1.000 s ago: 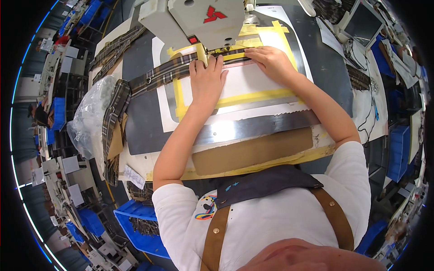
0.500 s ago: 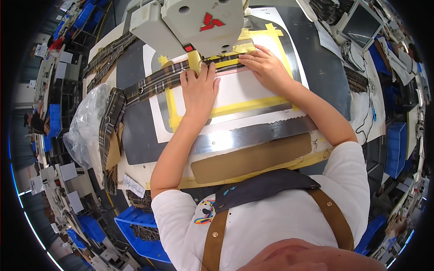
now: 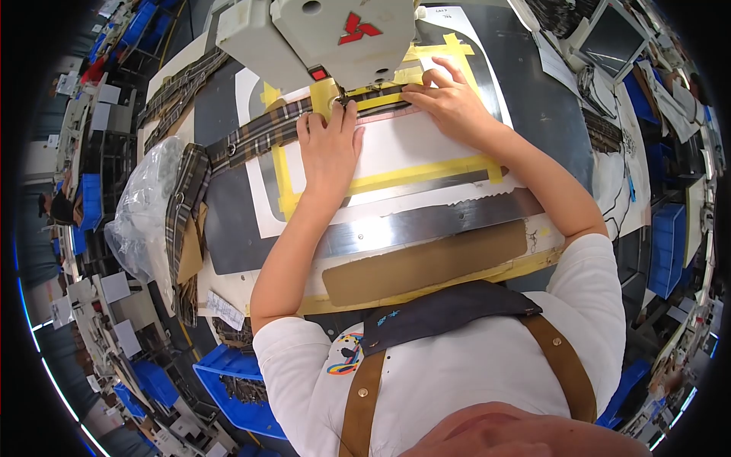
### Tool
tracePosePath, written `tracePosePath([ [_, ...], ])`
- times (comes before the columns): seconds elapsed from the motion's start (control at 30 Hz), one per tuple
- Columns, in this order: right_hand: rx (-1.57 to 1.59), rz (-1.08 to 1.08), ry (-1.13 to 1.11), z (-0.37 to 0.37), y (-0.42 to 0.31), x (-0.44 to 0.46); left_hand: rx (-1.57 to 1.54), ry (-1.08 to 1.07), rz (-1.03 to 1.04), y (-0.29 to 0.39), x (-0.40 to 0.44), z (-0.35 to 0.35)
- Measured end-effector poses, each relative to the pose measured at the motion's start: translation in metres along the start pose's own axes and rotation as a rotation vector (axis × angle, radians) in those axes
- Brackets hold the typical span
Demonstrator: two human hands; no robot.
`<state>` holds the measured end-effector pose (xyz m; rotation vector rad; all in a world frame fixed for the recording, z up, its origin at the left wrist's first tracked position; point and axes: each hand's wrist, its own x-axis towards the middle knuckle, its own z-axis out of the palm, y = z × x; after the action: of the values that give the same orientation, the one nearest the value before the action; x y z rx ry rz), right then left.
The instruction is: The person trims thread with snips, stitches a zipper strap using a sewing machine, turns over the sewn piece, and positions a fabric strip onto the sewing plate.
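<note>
A plaid fabric strap [image 3: 263, 135] with metal rings runs from the left under the head of a sewing machine [image 3: 304, 38]. My left hand [image 3: 329, 152] lies on the strap's near edge, fingers extended and slightly apart, fingertips beside the needle area. Just right of the needle, my right hand [image 3: 451, 107] touches the strap's end and a yellow strip [image 3: 373, 101] with its fingers spread. The machine head partly hides the strap and needle. Beneath both hands lies a white sheet framed with yellow tape [image 3: 403, 175].
More plaid straps [image 3: 186, 202] hang over the table's left edge beside a clear plastic bag [image 3: 141, 213]. A metal plate [image 3: 426, 221] spans the front. A screen [image 3: 613, 38] stands back right. Below left is a blue bin [image 3: 228, 392] with small parts.
My right hand's fingers have spread and bent upward from lying flatter together. My left hand has shifted slightly left, and the taped sheet and strap have moved a little left.
</note>
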<state>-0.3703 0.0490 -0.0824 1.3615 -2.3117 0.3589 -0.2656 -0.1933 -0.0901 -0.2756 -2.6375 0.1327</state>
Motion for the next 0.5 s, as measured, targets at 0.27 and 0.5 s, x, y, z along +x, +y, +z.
tracePosePath([
  [0.27,0.084,0.034,0.037,0.0075,-0.0034,-0.0006,0.026,0.015,0.011,-0.0065,-0.0033,-0.001],
  [0.5,0.121,0.065,0.035,0.0079,-0.0065,-0.0043,0.012,0.031,0.015,-0.0102,-0.005,-0.0012],
])
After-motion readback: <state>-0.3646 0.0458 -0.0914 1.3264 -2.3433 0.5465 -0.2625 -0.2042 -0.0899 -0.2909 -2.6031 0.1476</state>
